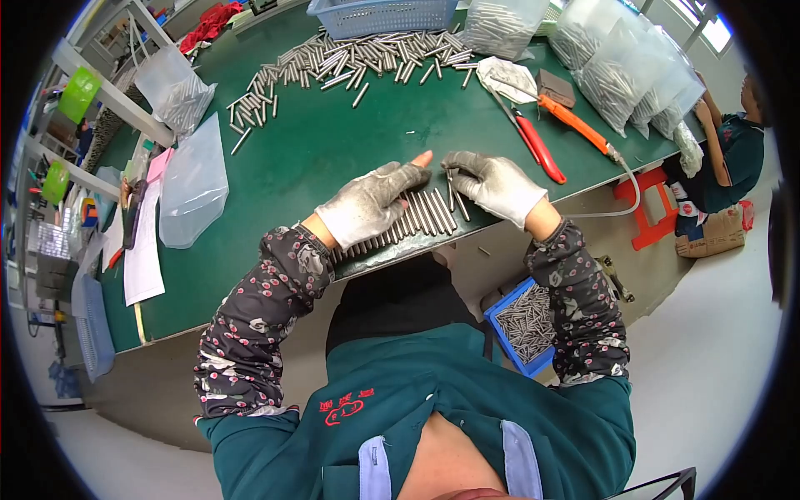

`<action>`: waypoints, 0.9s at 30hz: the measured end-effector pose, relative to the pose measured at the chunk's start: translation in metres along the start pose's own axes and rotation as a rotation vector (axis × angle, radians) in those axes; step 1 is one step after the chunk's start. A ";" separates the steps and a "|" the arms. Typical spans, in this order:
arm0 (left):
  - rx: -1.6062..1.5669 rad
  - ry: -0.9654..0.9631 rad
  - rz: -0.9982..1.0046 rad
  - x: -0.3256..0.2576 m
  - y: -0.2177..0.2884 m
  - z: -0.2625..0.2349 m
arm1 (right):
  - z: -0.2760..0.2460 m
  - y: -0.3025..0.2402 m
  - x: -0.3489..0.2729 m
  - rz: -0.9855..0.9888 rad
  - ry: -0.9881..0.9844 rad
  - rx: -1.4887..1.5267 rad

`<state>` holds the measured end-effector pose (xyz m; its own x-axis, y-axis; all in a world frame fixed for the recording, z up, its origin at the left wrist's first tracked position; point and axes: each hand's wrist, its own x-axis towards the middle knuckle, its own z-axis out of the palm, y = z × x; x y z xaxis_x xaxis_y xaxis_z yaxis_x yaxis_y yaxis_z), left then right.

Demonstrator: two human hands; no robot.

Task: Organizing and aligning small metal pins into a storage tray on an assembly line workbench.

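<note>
My blue bin (523,327) sits below my right hand (497,185), which pinches one stiff, slick pin (451,188) mid-shaft, while my left hand (372,202) lies flat on the row (427,214).

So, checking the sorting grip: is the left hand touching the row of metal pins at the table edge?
Touching. The head view shows the gloved left hand lying flat on the row of metal pins, covering its left part.

Bright, smooth metal pins (425,212) lie on the matt green bench (333,150). Both hands wear grey, grimy cloth gloves (371,204). Clear glossy plastic bags (193,185) and a blue plastic basket (383,17) sit nearby.
</note>
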<state>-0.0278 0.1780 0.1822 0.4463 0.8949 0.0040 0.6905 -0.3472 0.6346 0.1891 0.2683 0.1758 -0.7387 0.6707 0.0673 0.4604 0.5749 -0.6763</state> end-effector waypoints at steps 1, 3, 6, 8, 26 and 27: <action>-0.063 0.050 0.048 -0.002 -0.003 0.002 | 0.001 0.001 -0.002 -0.026 0.032 -0.055; -0.125 0.105 0.096 -0.005 -0.010 0.004 | 0.001 0.002 -0.005 -0.111 0.059 -0.116; -0.206 0.050 0.028 -0.005 -0.002 0.000 | -0.003 -0.001 -0.012 -0.113 0.025 0.002; -0.089 0.032 0.029 -0.003 0.004 -0.002 | -0.004 -0.001 -0.013 -0.063 -0.009 0.021; 0.414 0.460 -0.106 -0.118 0.029 -0.010 | 0.001 -0.030 -0.035 -0.267 0.024 -0.403; 0.359 0.551 -0.105 -0.131 0.021 -0.005 | 0.001 -0.029 -0.035 -0.269 0.015 -0.412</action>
<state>-0.0748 0.0547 0.1988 0.0762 0.9083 0.4112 0.9037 -0.2372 0.3564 0.2013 0.2277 0.1925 -0.8523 0.4782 0.2121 0.4131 0.8640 -0.2878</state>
